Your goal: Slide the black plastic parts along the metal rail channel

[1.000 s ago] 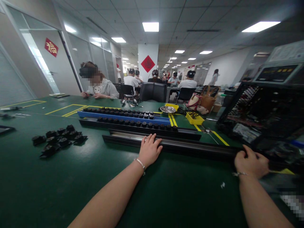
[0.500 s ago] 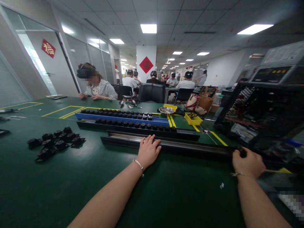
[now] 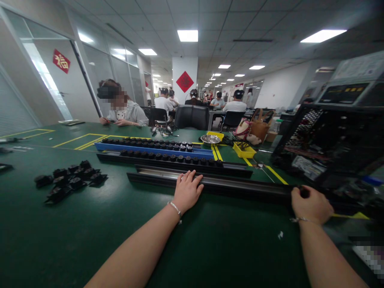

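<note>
A long black metal channel (image 3: 240, 185) with an open top lies across the green table in front of me. My left hand (image 3: 189, 190) rests on its near side, fingers stretched out and slightly spread over the edge. At the channel's right end, my right hand (image 3: 312, 205) is curled with thumb and fingers around a small black piece (image 3: 304, 193). That piece is mostly hidden by the fingers, and it looks like one of the black socket modules (image 3: 76, 183) heaped on the table to the left.
Behind lie another black channel (image 3: 237, 168) and a blue channel (image 3: 144, 149), both with black modules in rows. A metal bowl (image 3: 210, 139) and yellow bin (image 3: 244, 150) stand farther back. Dark open-fronted equipment (image 3: 318, 140) rises at right. A co-worker (image 3: 126, 112) sits across the table.
My right hand has shifted slightly left along the channel, with the black piece still in its fingers. My left hand stays in place.
</note>
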The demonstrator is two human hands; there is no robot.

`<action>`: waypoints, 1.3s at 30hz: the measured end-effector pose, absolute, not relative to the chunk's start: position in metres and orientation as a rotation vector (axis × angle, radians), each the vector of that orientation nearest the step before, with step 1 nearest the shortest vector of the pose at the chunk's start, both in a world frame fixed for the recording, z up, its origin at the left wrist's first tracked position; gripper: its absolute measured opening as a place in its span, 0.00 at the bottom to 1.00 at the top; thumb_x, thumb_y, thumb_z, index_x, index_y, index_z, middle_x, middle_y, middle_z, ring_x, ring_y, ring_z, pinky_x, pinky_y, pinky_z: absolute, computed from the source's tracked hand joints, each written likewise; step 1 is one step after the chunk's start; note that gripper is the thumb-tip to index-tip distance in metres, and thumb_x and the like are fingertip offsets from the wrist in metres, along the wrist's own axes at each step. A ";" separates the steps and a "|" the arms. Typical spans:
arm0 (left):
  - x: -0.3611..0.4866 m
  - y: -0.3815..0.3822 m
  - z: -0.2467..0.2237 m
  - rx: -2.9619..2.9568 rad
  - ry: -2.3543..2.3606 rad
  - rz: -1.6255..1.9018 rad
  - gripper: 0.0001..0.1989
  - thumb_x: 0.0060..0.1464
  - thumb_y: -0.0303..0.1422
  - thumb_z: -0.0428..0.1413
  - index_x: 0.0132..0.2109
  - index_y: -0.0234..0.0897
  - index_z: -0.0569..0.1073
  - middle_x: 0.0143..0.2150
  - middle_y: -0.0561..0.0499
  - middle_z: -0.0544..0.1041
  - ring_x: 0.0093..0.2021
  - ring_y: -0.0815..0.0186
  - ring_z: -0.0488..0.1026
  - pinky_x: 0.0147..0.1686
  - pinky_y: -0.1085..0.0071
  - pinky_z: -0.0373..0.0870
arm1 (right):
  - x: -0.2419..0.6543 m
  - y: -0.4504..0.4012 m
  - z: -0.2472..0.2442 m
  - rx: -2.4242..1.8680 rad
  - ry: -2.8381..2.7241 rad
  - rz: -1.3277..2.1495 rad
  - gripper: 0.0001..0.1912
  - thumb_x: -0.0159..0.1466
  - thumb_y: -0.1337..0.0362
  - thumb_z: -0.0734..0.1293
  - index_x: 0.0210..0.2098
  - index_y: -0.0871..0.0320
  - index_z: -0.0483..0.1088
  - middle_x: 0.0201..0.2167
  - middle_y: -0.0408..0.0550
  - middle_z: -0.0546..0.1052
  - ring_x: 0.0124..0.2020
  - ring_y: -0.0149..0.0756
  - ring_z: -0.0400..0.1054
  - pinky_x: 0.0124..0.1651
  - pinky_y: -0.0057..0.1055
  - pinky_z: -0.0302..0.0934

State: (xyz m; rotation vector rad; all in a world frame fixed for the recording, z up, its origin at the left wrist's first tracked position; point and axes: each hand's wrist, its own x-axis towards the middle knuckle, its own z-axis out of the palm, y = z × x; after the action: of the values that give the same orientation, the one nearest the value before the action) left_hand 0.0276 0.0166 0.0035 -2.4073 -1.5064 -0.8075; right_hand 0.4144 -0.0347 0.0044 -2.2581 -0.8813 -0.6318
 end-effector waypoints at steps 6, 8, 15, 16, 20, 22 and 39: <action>0.027 0.017 0.004 -2.417 -1.509 -0.813 0.20 0.60 0.43 0.43 0.56 0.49 0.67 0.60 0.50 0.65 0.61 0.59 0.58 0.59 0.55 0.52 | 0.409 -0.034 0.006 -2.257 -0.910 -0.676 0.23 0.58 0.52 0.58 0.41 0.60 0.74 0.33 0.55 0.74 0.34 0.42 0.65 0.34 0.34 0.50; 0.028 0.017 0.004 -2.419 -1.512 -0.806 0.20 0.60 0.43 0.43 0.56 0.49 0.67 0.60 0.50 0.65 0.61 0.59 0.57 0.59 0.55 0.52 | 0.407 -0.034 0.006 -2.246 -0.925 -0.683 0.22 0.58 0.52 0.58 0.40 0.60 0.74 0.33 0.54 0.74 0.34 0.42 0.65 0.35 0.34 0.51; 0.028 0.017 0.004 -2.411 -1.507 -0.796 0.20 0.60 0.43 0.42 0.56 0.49 0.67 0.60 0.50 0.65 0.61 0.59 0.57 0.59 0.55 0.51 | 0.400 -0.033 0.009 -2.197 -0.974 -0.664 0.20 0.56 0.54 0.60 0.38 0.61 0.74 0.31 0.52 0.73 0.32 0.40 0.63 0.37 0.34 0.53; 0.028 0.017 0.004 -2.411 -1.505 -0.794 0.20 0.60 0.43 0.42 0.56 0.49 0.67 0.60 0.50 0.65 0.61 0.59 0.58 0.59 0.55 0.52 | 0.399 -0.033 0.009 -2.189 -0.971 -0.659 0.20 0.56 0.54 0.60 0.38 0.61 0.74 0.31 0.52 0.73 0.32 0.40 0.63 0.37 0.35 0.53; 0.027 0.017 0.004 -2.413 -1.508 -0.787 0.20 0.60 0.43 0.42 0.56 0.50 0.67 0.60 0.50 0.65 0.61 0.59 0.57 0.59 0.55 0.52 | 0.398 -0.033 0.009 -2.180 -0.967 -0.635 0.19 0.55 0.54 0.60 0.38 0.60 0.74 0.31 0.53 0.73 0.33 0.41 0.64 0.37 0.35 0.53; 0.027 0.017 0.005 -2.410 -1.515 -0.787 0.19 0.60 0.43 0.43 0.55 0.50 0.67 0.60 0.50 0.65 0.61 0.59 0.57 0.59 0.55 0.52 | 0.397 -0.033 0.009 -2.186 -0.975 -0.631 0.19 0.55 0.55 0.60 0.38 0.60 0.73 0.31 0.53 0.72 0.33 0.41 0.64 0.36 0.35 0.53; 0.028 0.017 0.004 -2.405 -1.506 -0.801 0.20 0.60 0.43 0.42 0.55 0.49 0.67 0.60 0.50 0.65 0.61 0.59 0.58 0.58 0.56 0.52 | 0.387 -0.031 0.010 -2.103 -1.007 -0.574 0.19 0.54 0.53 0.60 0.36 0.59 0.73 0.32 0.52 0.72 0.34 0.43 0.65 0.37 0.37 0.57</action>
State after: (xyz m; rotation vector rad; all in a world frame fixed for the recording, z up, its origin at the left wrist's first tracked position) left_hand 0.0276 0.0167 0.0045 -2.4050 -1.5063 -0.8011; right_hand 0.3874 -0.0310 0.0103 -2.1033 -1.0075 -0.5741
